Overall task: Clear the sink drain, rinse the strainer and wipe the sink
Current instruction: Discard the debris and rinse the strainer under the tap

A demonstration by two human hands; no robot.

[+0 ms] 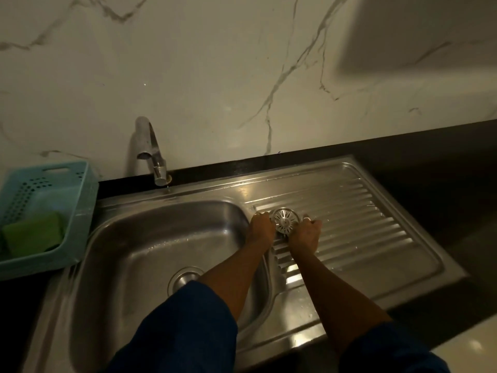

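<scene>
Stainless-steel sink [150, 251], single basin with ribbed drainboard [363, 224] on its right. Wet sheen and droplets; judged slick to the touch.

Pale teal perforated plastic basket [80, 200], on the counter left of the basin, cut off by the picture's edge.

Curved chrome tap [150, 149], behind the basin; no stream visible.

Green rectangular sponge [32, 232], lying in the basket, partly hidden by its wall.

Left hand [259, 227] and right hand [306, 234]: fingers curled in on the left and right edges of the strainer, holding it between them.

Round perforated steel strainer [285, 219], over the near-left end of the drainboard, just beside the basin. Judged light, rigid, not fragile, and slippery while wet. Best taken by the rim from opposite sides, or by the centre knob. Whether it rests on the ribs or is lifted clear cannot be told; its underside and any debris are hidden.

Round steel drain opening [183, 278], on the basin floor, partly covered by the dark blue left sleeve [183, 327]. Its contents are unreadable in the dim light.
</scene>
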